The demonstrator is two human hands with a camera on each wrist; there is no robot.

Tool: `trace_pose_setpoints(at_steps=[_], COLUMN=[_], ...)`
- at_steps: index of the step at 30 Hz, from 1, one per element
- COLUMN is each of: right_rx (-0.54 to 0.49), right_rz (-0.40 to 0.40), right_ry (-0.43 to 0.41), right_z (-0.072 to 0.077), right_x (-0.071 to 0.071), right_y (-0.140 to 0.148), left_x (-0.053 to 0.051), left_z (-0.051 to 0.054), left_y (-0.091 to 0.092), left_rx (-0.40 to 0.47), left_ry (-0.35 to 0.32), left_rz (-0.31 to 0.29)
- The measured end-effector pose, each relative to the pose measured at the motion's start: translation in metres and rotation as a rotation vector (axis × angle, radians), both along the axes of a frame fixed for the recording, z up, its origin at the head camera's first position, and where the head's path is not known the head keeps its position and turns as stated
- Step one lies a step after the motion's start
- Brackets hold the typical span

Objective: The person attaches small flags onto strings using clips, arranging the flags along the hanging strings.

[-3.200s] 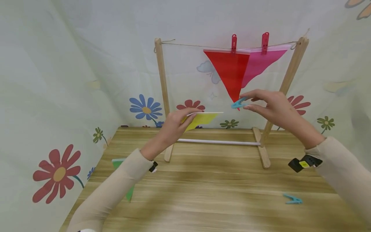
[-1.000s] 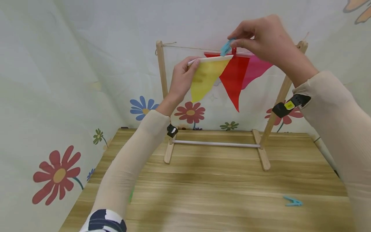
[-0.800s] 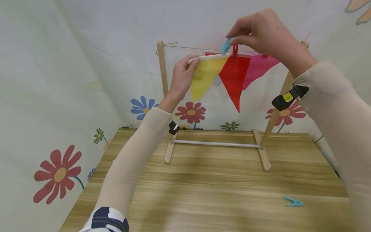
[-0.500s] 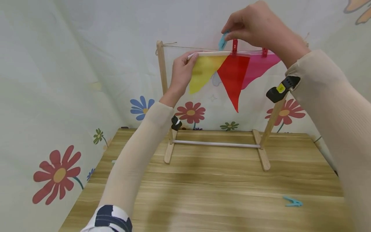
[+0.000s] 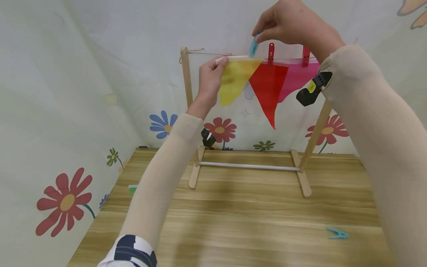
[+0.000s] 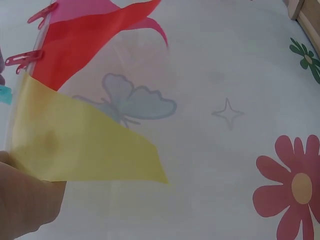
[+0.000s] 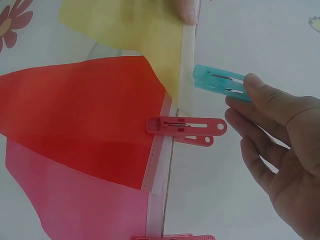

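Observation:
My left hand pinches the left end of the white top edge of a yellow pennant, held up at the twine. In the right wrist view my right hand pinches a light-blue clothespin by its handle end, its tip close to the yellow pennant's white edge. Whether the tip touches the edge I cannot tell. A red pennant and a pink pennant hang to the right, each under a red clothespin; one red clothespin sits beside the yellow pennant's corner.
A wooden stand with a left post and right post carries the twine. Another blue clothespin lies on the wooden table. A green pennant lies partly behind the left sleeve.
Both hands have risen from lower down, bringing the yellow pennant up to the twine. The right hand with the blue clothespin has lately shifted slightly up and left.

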State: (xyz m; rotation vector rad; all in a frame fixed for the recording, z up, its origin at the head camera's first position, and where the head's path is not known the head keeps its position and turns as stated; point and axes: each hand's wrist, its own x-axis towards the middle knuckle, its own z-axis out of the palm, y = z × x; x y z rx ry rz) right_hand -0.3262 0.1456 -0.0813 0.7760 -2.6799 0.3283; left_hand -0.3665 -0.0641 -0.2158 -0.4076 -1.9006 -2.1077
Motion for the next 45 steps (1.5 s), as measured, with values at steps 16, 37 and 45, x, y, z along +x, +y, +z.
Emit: trace_pose_setpoints(at_steps=[16, 37, 45], right_rx=[0.103, 0.126, 0.146], right_rz=[0.002, 0.008, -0.013], right_ry=[-0.086, -0.102, -0.152], right_z=[0.0, -0.003, -0.005], right_x=[-0.009, -0.016, -0.015], right_y=[-0.009, -0.014, -0.015], left_x=[0.001, 0.004, 0.004], left_z=[0.001, 0.0, -0.002], left_y=[0.008, 0.008, 0.009], left_rx=[0.039, 0.044, 0.069], left_ry=[0.005, 0.007, 0.005], left_rz=[0.029, 0.016, 0.01])
